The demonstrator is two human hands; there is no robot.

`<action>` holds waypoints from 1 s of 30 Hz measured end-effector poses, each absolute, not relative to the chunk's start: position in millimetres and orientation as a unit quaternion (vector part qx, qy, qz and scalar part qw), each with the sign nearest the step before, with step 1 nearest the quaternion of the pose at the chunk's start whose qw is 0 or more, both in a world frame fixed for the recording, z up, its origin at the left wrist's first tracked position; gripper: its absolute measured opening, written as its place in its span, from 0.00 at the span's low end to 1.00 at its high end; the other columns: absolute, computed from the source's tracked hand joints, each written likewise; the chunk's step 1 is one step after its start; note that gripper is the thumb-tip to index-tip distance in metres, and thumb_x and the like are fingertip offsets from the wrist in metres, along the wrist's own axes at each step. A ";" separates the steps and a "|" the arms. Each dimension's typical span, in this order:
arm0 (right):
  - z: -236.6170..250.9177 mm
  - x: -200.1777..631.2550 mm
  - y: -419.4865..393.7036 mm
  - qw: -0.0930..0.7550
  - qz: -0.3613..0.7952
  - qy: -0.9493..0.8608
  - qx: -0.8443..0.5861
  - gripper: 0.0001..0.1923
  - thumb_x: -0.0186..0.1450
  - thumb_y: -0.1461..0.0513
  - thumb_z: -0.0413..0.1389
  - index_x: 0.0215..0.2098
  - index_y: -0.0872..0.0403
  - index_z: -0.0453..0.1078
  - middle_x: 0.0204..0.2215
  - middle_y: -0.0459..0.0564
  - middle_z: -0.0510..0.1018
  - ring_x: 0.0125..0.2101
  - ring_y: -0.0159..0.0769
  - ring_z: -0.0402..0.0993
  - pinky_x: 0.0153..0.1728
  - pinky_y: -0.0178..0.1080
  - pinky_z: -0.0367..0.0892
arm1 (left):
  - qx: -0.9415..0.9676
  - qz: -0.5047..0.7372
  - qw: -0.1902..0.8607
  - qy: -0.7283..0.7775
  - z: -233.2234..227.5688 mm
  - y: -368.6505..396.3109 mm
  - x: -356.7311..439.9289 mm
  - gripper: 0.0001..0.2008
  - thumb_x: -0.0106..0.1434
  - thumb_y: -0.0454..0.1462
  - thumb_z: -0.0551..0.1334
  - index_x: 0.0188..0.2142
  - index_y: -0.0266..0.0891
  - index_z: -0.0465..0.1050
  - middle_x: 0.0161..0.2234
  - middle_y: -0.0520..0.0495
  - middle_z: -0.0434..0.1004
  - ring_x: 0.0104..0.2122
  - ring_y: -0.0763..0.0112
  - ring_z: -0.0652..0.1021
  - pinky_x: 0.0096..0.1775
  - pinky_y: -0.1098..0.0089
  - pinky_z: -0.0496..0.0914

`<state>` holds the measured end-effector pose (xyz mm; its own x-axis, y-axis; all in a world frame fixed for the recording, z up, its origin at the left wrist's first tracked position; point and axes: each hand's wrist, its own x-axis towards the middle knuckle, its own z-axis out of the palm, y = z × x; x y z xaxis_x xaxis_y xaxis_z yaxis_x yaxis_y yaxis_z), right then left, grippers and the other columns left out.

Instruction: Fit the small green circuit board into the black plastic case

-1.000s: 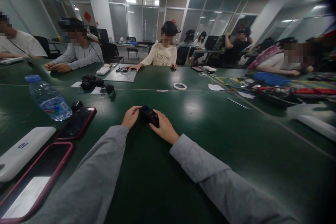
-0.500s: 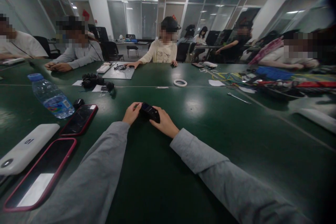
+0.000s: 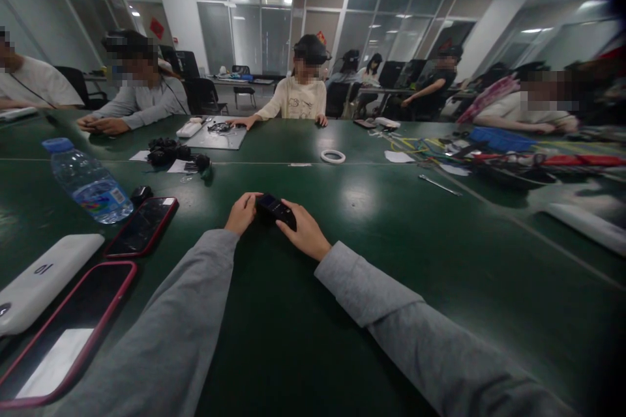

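Between my two hands, on the dark green worktop [image 3: 391, 234] in front of me, lies a small black device [image 3: 276, 208] with a little screen at its far end. Its long axis runs slanted, from far-left to near-right, so the far end is beside my left hand [image 3: 240, 214] and the near end is under the fingers of my right hand [image 3: 306, 234]. Both hands touch it, and neither is clearly nearer. My left hand is curled, with the fingertips pressed against the left end of the device. My right hand lies over the right end and grips it from the side, fingers close together. The device looks like hard, smooth plastic, flat and rectangular, with a slightly shining face. The worktop is smooth and mat, and it reflects the ceiling lamps softly. Well apart on my left are a phone with a red case [image 3: 141, 227], a second phone with a red case [image 3: 63, 332] nearer to me, a white rounded power bank [image 3: 44, 280], and a clear plastic water bottle [image 3: 88, 181] with a blue cap lying on its side. Other people sit at the far side.
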<state>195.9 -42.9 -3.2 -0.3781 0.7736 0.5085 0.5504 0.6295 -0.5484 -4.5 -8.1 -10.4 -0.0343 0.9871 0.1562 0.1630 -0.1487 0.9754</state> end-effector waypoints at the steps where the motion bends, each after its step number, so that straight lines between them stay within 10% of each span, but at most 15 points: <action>1: -2.0 195.7 -44.4 0.387 0.143 -0.817 -0.403 0.27 0.65 0.55 0.54 0.60 0.53 0.57 0.51 0.57 0.69 0.51 0.45 0.67 0.52 0.51 0.64 | 0.551 0.511 0.422 0.507 -10.8 -7.3 -4.5 0.20 0.64 0.47 0.52 0.47 0.36 0.69 0.18 0.58 0.54 0.15 0.80 0.58 0.17 0.77 0.53; 10: 9.2 203.9 -41.8 0.554 0.097 -0.708 -0.428 0.27 0.67 0.55 0.50 0.62 0.53 0.56 0.53 0.55 0.67 0.53 0.42 0.64 0.56 0.48 0.60 | 0.538 0.502 0.441 0.514 -6.9 -8.2 -4.0 0.19 0.63 0.45 0.55 0.50 0.37 0.65 0.18 0.59 0.54 0.15 0.81 0.58 0.17 0.78 0.54; 19: -18.3 216.0 -11.7 0.530 0.237 -0.643 -0.499 0.20 0.62 0.53 0.55 0.50 0.53 0.69 0.47 0.53 0.73 0.47 0.41 0.70 0.50 0.46 0.65 | 0.571 0.457 0.435 0.525 -1.7 -12.2 -1.2 0.28 0.55 0.52 0.63 0.49 0.37 0.68 0.28 0.48 0.75 0.21 0.77 0.70 0.22 0.75 0.61; 30: -5.9 213.8 -21.6 0.576 0.228 -0.627 -0.472 0.20 0.65 0.51 0.52 0.49 0.53 0.68 0.46 0.53 0.73 0.46 0.40 0.70 0.50 0.46 0.65 | 0.583 0.463 0.402 0.533 -5.9 -10.1 -3.7 0.26 0.54 0.53 0.62 0.45 0.37 0.69 0.31 0.47 0.74 0.25 0.75 0.70 0.24 0.75 0.61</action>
<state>213.8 -21.6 -5.9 0.1099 0.8546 0.5076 0.3296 0.4504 -0.8297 -3.7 -10.1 -5.9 0.0035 0.9938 0.1110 0.2483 -0.1084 0.9626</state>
